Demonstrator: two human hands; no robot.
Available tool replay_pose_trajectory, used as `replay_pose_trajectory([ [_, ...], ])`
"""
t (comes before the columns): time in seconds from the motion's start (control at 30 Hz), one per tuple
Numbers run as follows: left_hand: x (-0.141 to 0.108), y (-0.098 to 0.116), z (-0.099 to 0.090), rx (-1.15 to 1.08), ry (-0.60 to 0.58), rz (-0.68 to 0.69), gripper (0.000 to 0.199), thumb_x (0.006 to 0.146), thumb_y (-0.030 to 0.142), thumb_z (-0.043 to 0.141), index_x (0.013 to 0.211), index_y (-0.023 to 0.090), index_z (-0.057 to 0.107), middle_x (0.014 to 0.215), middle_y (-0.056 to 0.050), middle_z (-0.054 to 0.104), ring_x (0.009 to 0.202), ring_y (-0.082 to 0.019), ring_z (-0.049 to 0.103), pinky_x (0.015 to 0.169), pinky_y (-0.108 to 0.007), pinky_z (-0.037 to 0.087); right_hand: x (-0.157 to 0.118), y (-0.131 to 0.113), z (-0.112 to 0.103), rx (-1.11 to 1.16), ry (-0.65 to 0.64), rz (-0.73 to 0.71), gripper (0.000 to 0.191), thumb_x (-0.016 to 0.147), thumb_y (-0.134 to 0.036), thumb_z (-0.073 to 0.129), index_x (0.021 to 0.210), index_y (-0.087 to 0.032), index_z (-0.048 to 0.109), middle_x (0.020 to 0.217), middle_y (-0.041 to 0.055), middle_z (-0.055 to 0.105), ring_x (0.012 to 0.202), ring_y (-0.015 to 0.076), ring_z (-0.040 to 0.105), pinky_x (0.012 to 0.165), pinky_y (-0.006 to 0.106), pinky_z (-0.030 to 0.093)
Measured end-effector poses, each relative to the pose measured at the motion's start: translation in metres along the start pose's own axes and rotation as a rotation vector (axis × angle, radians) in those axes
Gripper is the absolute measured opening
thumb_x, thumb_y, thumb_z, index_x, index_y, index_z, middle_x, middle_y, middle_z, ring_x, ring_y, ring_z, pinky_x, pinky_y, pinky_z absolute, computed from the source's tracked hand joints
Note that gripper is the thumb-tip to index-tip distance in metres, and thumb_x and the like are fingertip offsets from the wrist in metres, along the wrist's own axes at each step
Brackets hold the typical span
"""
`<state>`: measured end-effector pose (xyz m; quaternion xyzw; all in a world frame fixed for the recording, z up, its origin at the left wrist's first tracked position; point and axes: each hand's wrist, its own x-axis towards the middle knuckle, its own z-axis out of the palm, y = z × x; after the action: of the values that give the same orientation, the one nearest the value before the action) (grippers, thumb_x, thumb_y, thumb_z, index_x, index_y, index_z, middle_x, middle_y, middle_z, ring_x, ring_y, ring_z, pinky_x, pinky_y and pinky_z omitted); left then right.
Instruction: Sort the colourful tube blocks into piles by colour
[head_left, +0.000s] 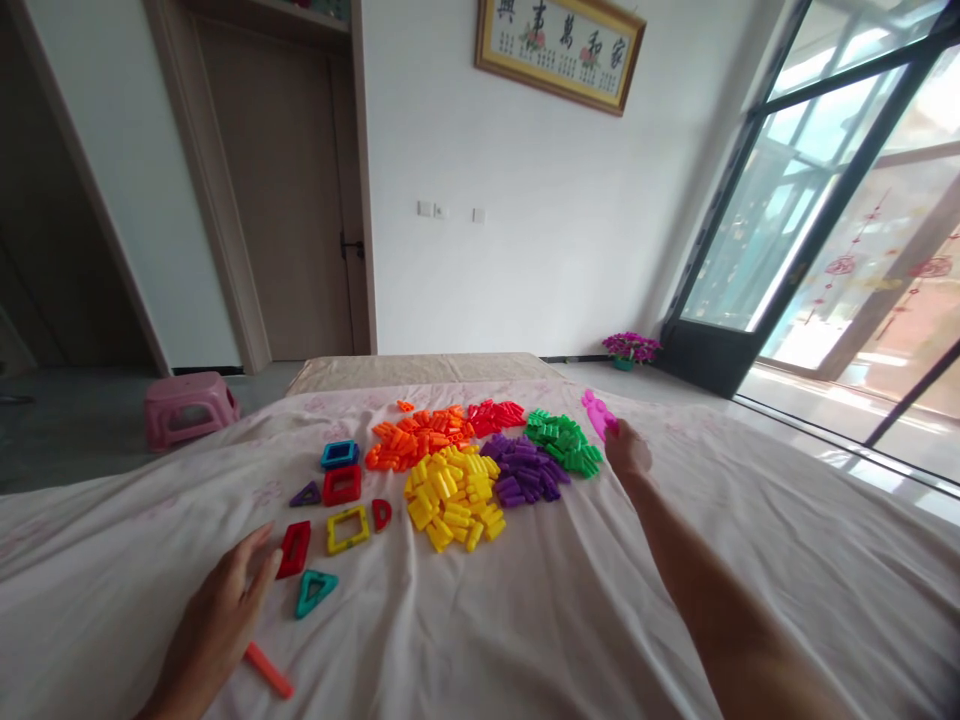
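At the far right of the piles, my right hand point(628, 448) has its fingers closed on a bright pink plastic piece point(598, 412); its exact shape is partly covered by the fingers. My left hand point(225, 605) is open at the lower left, thumb and fingers apart. Its fingertips are beside a red four-sided magnetic tile point(295, 549); whether they touch cannot be told. A teal triangle tile point(315, 592) lies just right of that hand. Partly hidden by the left hand is an orange-red stick point(268, 670).
Sorted plastic pieces form yellow point(454, 497), purple point(527, 470), green point(562, 440), red point(495, 416) and orange point(420, 436) piles on the pale cloth point(420, 640). More tiles, including a yellow square point(347, 530) and blue squares point(339, 455), lie left. A pink stool point(191, 410) stands beyond.
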<state>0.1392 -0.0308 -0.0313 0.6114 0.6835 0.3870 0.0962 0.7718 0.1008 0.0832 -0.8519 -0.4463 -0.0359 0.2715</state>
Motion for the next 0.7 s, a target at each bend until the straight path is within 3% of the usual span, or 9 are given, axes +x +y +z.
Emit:
replay_pose_trajectory([
  [0.13, 0.002, 0.005, -0.003, -0.006, -0.044, -0.067, 0.053, 0.090, 0.053, 0.038, 0.130, 0.021, 0.052, 0.135, -0.012, 0.061, 0.126, -0.028, 0.057, 0.108, -0.044, 0.043, 0.028, 0.017, 0.019, -0.092, -0.163, 0.011, 0.040, 0.095, -0.032, 0.041, 0.121, -0.013, 0.064, 0.111, 0.0228, 0.067, 0.102, 0.0301, 0.065, 0.081, 0.037, 0.046],
  [0.27, 0.002, 0.009, -0.003, 0.020, -0.055, -0.059, 0.051, 0.091, 0.051, 0.038, 0.128, 0.021, 0.055, 0.131, -0.010, 0.064, 0.121, -0.025, 0.060, 0.105, -0.041, 0.046, 0.031, 0.000, 0.043, -0.052, -0.211, -0.104, 0.038, 0.095, -0.038, 0.044, 0.120, -0.021, 0.067, 0.112, 0.0169, 0.070, 0.105, 0.0296, 0.065, 0.083, 0.036, 0.046],
  [0.43, 0.001, 0.010, -0.002, 0.059, -0.035, -0.015, 0.049, 0.091, 0.050, 0.039, 0.127, 0.021, 0.057, 0.129, -0.009, 0.066, 0.120, -0.024, 0.061, 0.104, -0.038, 0.047, 0.011, -0.022, 0.063, 0.024, -0.179, -0.221, 0.044, 0.097, -0.044, 0.037, 0.120, -0.020, 0.066, 0.110, 0.0150, 0.070, 0.103, 0.0276, 0.065, 0.084, 0.033, 0.045],
  [0.7, 0.003, 0.021, -0.001, 0.104, -0.007, 0.089, 0.047, 0.093, 0.046, 0.040, 0.127, 0.018, 0.057, 0.128, -0.011, 0.067, 0.115, -0.025, 0.065, 0.098, -0.039, 0.052, -0.045, -0.053, 0.075, 0.240, -0.217, -0.407, 0.042, 0.094, -0.041, 0.039, 0.117, -0.021, 0.067, 0.100, 0.0062, 0.073, 0.091, 0.0219, 0.066, 0.077, 0.027, 0.047],
])
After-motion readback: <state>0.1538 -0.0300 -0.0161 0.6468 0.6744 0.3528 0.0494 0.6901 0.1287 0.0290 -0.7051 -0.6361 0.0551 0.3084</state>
